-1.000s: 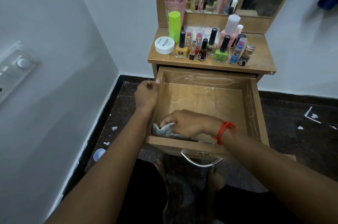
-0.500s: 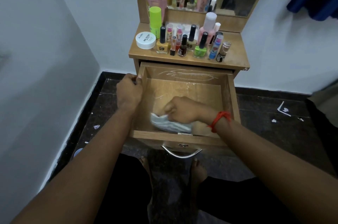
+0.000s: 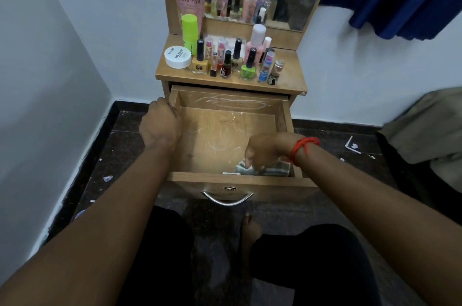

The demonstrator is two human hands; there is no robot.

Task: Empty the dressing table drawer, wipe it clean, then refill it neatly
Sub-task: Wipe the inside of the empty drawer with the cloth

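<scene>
Head camera: we are dragging the cloth (image 3: 276, 171) from the drawer (image 3: 200, 177) front-left into its front-right corner, right hand (image 3: 268, 149) curling its fingers round it, left hand (image 3: 160, 125) gripping the left wall, so wiping is nearing its end.

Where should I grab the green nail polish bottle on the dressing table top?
Pinch the green nail polish bottle by its tall black cap, from above and the front: it stands upright in the front row, crowded by the dark red bottle and the blue tube at its sides.
</scene>
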